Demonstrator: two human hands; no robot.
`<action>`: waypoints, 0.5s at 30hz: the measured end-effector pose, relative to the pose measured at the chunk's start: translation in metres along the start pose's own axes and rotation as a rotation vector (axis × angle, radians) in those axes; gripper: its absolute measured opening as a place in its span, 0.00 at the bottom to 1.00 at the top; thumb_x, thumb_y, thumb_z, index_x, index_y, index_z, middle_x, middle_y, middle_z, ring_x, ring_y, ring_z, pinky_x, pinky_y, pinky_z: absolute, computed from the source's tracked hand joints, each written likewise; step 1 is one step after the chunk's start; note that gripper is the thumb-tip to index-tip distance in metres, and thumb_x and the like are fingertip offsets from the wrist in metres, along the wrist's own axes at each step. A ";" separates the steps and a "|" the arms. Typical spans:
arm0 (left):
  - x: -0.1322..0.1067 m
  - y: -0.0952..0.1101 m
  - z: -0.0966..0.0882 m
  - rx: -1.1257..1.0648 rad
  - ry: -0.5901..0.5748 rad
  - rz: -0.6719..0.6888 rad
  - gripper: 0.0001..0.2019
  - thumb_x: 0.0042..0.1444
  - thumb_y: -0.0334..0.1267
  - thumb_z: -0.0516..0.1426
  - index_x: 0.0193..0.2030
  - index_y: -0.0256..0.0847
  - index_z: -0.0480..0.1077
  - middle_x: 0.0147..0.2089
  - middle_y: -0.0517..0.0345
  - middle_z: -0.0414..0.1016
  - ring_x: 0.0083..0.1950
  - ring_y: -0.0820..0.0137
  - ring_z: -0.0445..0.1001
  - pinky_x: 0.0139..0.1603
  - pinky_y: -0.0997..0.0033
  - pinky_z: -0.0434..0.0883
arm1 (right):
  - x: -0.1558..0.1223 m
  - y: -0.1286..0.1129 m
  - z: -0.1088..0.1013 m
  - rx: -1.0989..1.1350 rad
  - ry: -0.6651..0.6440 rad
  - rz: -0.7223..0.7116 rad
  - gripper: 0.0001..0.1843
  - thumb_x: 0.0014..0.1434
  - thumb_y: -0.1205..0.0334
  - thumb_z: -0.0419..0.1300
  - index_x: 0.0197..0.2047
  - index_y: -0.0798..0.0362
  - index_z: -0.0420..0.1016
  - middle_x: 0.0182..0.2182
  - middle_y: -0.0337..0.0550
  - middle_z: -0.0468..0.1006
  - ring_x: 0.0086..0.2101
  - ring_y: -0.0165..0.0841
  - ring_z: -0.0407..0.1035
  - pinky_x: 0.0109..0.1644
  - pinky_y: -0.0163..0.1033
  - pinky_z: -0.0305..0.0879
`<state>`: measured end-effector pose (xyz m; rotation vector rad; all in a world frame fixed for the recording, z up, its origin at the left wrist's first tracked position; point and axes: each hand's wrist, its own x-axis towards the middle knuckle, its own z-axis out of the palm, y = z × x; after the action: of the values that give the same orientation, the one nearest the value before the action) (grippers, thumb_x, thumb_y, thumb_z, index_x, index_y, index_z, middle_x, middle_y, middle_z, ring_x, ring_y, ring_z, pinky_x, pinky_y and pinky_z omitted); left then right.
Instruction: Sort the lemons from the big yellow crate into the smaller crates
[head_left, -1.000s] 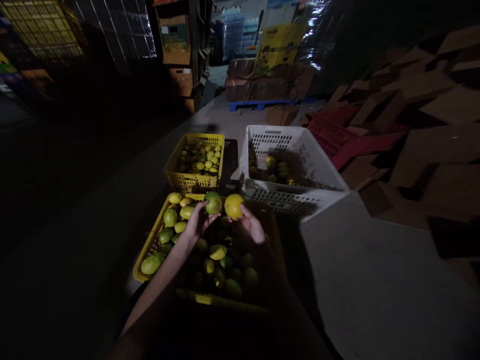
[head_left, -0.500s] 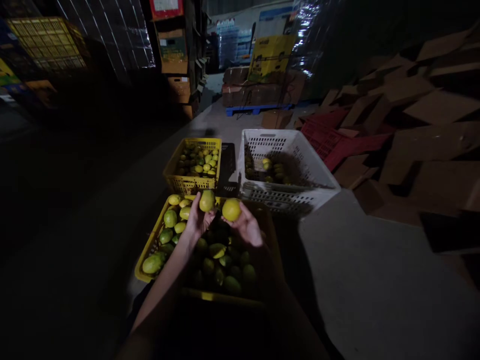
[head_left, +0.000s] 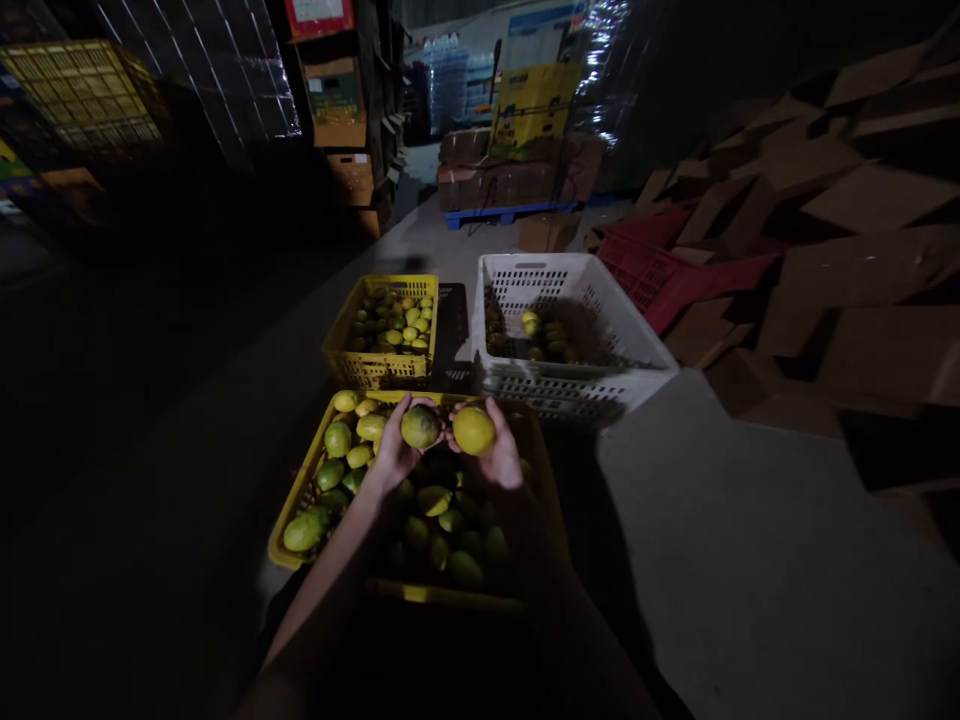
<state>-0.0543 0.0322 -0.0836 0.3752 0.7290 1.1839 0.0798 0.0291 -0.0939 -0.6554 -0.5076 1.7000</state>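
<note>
Over the near yellow crate [head_left: 289,500], both hands are raised side by side, each with a fruit. My left hand [head_left: 395,452] is closed around a greenish lemon [head_left: 421,427] with a darker patch on its face. A brighter yellow lemon [head_left: 474,430] rests in the curled fingers of my right hand [head_left: 504,458]. Below them the crate is filled with green and yellow lemons [head_left: 434,500], larger ones along its left side. My forearms and their shadow hide part of the crate's contents.
Beyond the near crate stand a smaller yellow crate [head_left: 341,350] of lemons and a large white crate [head_left: 630,345] with some lemons inside. Flattened cardboard boxes [head_left: 862,270] and a red crate [head_left: 652,270] are piled at right. A blue pallet [head_left: 510,214] bears boxes behind.
Both hands have come slightly lower and closer. The left hand's lemon has been turned, now showing its darker green side; the right hand's lemon has moved a little right.
</note>
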 end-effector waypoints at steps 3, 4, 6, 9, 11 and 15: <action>-0.005 -0.002 0.002 0.034 -0.065 0.010 0.12 0.59 0.42 0.58 0.28 0.39 0.71 0.31 0.51 0.76 0.37 0.63 0.79 0.39 0.65 0.78 | -0.003 0.001 -0.003 -0.027 -0.037 -0.080 0.17 0.48 0.45 0.66 0.24 0.51 0.74 0.20 0.42 0.75 0.24 0.37 0.74 0.16 0.35 0.63; -0.006 -0.002 0.003 0.038 -0.074 0.013 0.12 0.59 0.42 0.58 0.26 0.39 0.70 0.31 0.50 0.76 0.38 0.62 0.78 0.39 0.64 0.78 | -0.005 0.001 -0.003 -0.051 -0.058 -0.122 0.17 0.47 0.46 0.66 0.23 0.52 0.74 0.20 0.42 0.75 0.22 0.36 0.73 0.16 0.34 0.63; -0.009 -0.001 0.004 0.037 -0.059 0.016 0.14 0.59 0.41 0.56 0.23 0.40 0.68 0.30 0.50 0.75 0.38 0.61 0.78 0.40 0.63 0.78 | -0.006 0.001 -0.003 -0.117 -0.119 -0.170 0.17 0.46 0.47 0.66 0.22 0.54 0.76 0.19 0.43 0.75 0.20 0.34 0.72 0.16 0.34 0.62; -0.010 0.004 0.004 0.016 0.012 -0.020 0.15 0.61 0.41 0.55 0.23 0.41 0.68 0.25 0.52 0.71 0.37 0.61 0.78 0.39 0.64 0.78 | -0.006 0.001 0.000 -0.155 -0.128 -0.145 0.16 0.44 0.49 0.67 0.22 0.55 0.76 0.19 0.43 0.77 0.19 0.33 0.71 0.15 0.33 0.62; -0.008 0.007 0.004 -0.037 0.088 -0.077 0.13 0.61 0.43 0.55 0.27 0.41 0.70 0.23 0.54 0.70 0.35 0.62 0.78 0.37 0.65 0.78 | -0.004 0.001 0.003 -0.092 -0.039 -0.068 0.15 0.47 0.50 0.67 0.23 0.53 0.75 0.21 0.43 0.78 0.21 0.34 0.73 0.16 0.33 0.64; -0.003 0.008 0.003 -0.152 0.204 -0.167 0.15 0.61 0.48 0.56 0.44 0.39 0.74 0.26 0.55 0.73 0.33 0.65 0.78 0.33 0.67 0.78 | 0.001 0.003 0.007 0.131 0.164 0.110 0.13 0.59 0.52 0.58 0.32 0.51 0.74 0.25 0.44 0.80 0.28 0.38 0.77 0.22 0.37 0.72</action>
<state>-0.0587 0.0322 -0.0756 0.0654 0.8240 1.1207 0.0728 0.0290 -0.0909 -0.7313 -0.2457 1.7481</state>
